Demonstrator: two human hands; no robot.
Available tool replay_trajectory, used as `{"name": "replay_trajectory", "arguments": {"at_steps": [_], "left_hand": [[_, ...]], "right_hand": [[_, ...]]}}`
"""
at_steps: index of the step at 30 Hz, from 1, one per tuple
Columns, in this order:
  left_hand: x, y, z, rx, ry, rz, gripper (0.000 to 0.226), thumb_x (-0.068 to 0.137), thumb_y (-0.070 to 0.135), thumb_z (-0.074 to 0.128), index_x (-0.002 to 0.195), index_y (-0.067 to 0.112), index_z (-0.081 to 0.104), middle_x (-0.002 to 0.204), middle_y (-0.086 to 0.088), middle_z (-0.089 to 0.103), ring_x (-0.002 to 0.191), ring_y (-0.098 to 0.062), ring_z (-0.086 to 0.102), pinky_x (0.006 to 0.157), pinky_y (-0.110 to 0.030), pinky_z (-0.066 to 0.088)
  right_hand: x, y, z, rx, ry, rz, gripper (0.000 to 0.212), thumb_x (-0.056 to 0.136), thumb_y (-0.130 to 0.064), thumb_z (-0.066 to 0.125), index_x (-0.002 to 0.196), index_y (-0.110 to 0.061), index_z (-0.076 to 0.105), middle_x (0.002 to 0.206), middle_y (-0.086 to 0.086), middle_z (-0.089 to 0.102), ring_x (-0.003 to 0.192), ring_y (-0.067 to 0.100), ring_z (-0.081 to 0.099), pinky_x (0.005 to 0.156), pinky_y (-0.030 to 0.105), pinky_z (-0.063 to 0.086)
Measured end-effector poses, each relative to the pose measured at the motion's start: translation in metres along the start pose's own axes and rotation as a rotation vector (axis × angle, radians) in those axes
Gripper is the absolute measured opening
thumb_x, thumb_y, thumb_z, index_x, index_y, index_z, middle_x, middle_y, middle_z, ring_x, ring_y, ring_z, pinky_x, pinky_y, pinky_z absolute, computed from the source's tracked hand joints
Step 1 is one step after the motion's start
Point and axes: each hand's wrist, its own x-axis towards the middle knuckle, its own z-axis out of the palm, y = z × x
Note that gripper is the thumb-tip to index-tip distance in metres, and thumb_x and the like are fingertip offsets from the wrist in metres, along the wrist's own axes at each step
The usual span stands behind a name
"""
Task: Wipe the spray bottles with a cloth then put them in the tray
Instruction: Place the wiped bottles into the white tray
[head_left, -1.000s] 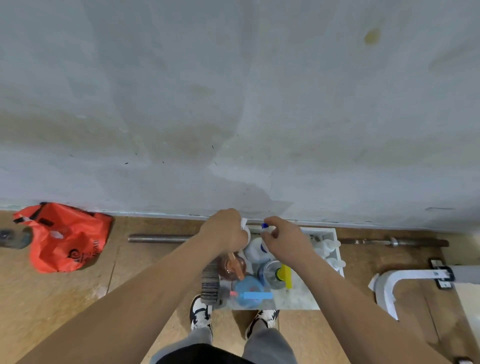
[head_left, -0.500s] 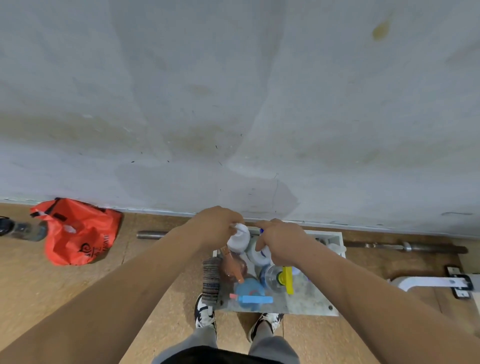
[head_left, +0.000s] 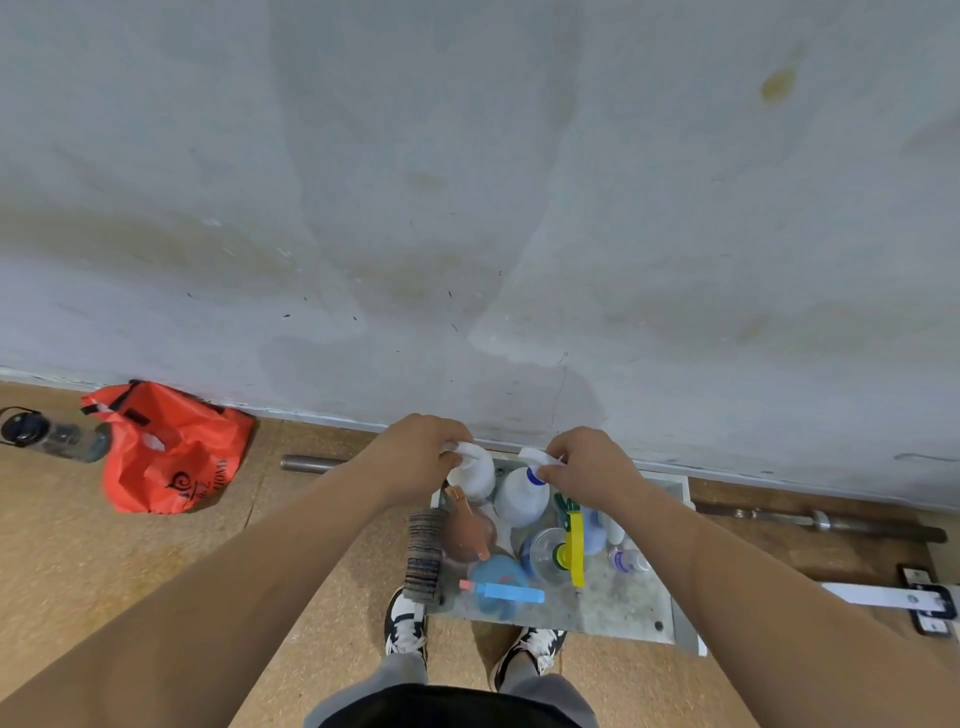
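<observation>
My left hand (head_left: 423, 453) grips the head of a white spray bottle (head_left: 475, 475) at the tray's far left. Beside it, my right hand (head_left: 584, 462) grips the white head of a second white bottle with a blue collar (head_left: 521, 500). Both bottles hang over the grey tray (head_left: 623, 608) on the floor. In the tray stand a brown spray bottle (head_left: 467, 532), a blue one with a light blue trigger (head_left: 501, 587), a clear one with a yellow trigger (head_left: 558, 553) and a small clear bottle (head_left: 626, 560). A striped cloth (head_left: 423, 553) hangs on the tray's left edge.
A grey wall rises just behind the tray. A metal bar (head_left: 821, 519) lies along its foot. A red bag (head_left: 171, 452) and a dark water bottle (head_left: 52, 434) lie on the left. A white bracket (head_left: 893, 597) sits on the right. My shoes (head_left: 405, 621) touch the tray's near edge.
The two hands have drawn apart, each carrying its white bottle, and the view has shifted so the tray sits more to the right.
</observation>
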Motion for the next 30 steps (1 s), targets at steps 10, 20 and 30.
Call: {"name": "replay_trajectory", "arguments": {"at_steps": [10,20,30], "left_hand": [[0.004,0.004,0.011,-0.021,0.049,-0.011,0.031,0.104,0.027,0.057,0.133,0.027,0.066,0.129,-0.001,0.069,0.11,-0.02,0.062,0.089,-0.031,0.049],[0.005,0.008,0.016,-0.01,0.042,-0.023,0.034,0.104,0.029,0.057,0.137,0.03,0.063,0.135,0.001,0.067,0.119,-0.02,0.062,0.097,-0.034,0.052],[0.003,0.009,0.015,0.053,0.059,0.022,0.032,0.106,0.03,0.053,0.136,0.032,0.064,0.137,0.003,0.067,0.122,-0.02,0.061,0.1,-0.036,0.051]], "right_hand": [[0.004,0.001,-0.001,0.19,-0.097,-0.029,0.052,0.1,-0.028,0.06,0.151,-0.031,0.049,0.155,0.003,0.051,0.128,0.025,0.06,0.102,0.032,0.048],[0.0,-0.01,-0.005,0.168,-0.167,0.023,0.02,0.09,-0.02,0.049,0.089,-0.012,0.068,0.082,0.005,0.066,0.078,0.022,0.066,0.072,0.03,0.05],[-0.012,-0.025,0.003,-0.471,-0.056,-0.145,0.025,0.091,-0.038,0.073,0.115,-0.03,0.073,0.114,0.001,0.058,0.113,0.024,0.061,0.081,0.035,0.049]]}}
